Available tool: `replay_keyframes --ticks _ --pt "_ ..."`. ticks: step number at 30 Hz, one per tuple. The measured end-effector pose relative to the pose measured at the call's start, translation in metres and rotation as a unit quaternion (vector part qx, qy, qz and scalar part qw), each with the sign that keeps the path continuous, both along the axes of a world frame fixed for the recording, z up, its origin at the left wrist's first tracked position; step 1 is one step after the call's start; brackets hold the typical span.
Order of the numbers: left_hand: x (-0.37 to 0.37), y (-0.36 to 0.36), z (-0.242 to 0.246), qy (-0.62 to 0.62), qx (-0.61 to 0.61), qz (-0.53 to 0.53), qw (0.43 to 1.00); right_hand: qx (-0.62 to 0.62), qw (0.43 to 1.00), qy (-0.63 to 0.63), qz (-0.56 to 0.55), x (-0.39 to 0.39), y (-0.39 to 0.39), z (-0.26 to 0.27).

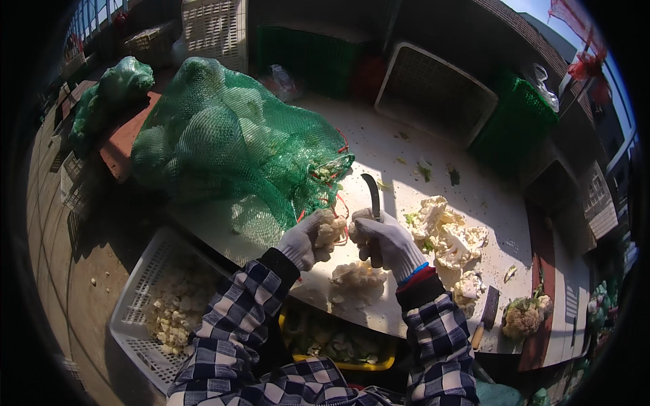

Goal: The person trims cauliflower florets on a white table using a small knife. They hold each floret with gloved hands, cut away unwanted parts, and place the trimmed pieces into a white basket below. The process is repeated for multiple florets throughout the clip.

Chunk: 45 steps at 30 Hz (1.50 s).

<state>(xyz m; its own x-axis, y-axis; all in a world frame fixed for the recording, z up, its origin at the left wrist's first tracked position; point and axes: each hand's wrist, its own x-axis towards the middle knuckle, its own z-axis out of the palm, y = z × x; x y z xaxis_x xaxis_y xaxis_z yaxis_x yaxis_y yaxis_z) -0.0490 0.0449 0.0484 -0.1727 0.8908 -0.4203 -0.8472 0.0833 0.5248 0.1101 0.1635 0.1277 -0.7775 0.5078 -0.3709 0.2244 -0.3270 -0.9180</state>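
Observation:
My left hand (303, 241), in a pale knitted glove, grips a cauliflower piece (331, 228) above the white tabletop (365, 309). Close by on its right, my gloved right hand (388, 238) is closed around a knife with a dark curved blade (373, 192), which points away from me. The knife's handle is mostly hidden in the glove. Below and between both hands lies another cauliflower chunk (358, 274). Several cut cauliflower pieces (454, 238) are heaped to the right of my right hand.
A green mesh sack (218, 137) of cauliflower heads covers the table's left. A white crate (127, 325) with florets stands lower left, a yellow bin (376, 363) with trimmings below the near edge. At right lie a wooden-handled cleaver (490, 307) and a brownish cauliflower (523, 320).

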Motion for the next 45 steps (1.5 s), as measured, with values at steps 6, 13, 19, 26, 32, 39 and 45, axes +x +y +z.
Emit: replay_keyframes --ticks 6,13,19,26,32,39,45 --pt "-0.024 -0.122 0.036 -0.129 0.142 0.141 0.971 -0.009 1.000 0.014 0.002 -0.048 -0.080 0.009" --pt "-0.044 -0.280 0.034 -0.081 0.067 0.315 0.943 0.092 0.965 -0.055 0.241 -0.121 -0.201 -0.006" --pt "-0.034 -0.292 0.029 -0.113 -0.022 0.283 0.952 0.116 0.947 0.086 0.286 -0.122 -0.231 0.005" --pt "-0.022 -0.275 0.022 0.036 -0.060 0.171 0.983 0.067 0.954 -0.054 0.286 -0.099 -0.232 0.019" --pt "-0.002 -0.276 0.014 0.286 -0.100 0.207 0.930 -0.034 0.967 -0.020 0.250 -0.095 -0.237 0.002" --pt "-0.007 -0.277 0.007 0.214 -0.064 0.234 0.946 -0.122 0.963 0.027 0.240 -0.095 -0.238 -0.014" --pt "-0.006 -0.283 -0.004 0.164 -0.046 0.241 0.956 -0.190 0.951 0.081 0.229 -0.100 -0.238 -0.041"
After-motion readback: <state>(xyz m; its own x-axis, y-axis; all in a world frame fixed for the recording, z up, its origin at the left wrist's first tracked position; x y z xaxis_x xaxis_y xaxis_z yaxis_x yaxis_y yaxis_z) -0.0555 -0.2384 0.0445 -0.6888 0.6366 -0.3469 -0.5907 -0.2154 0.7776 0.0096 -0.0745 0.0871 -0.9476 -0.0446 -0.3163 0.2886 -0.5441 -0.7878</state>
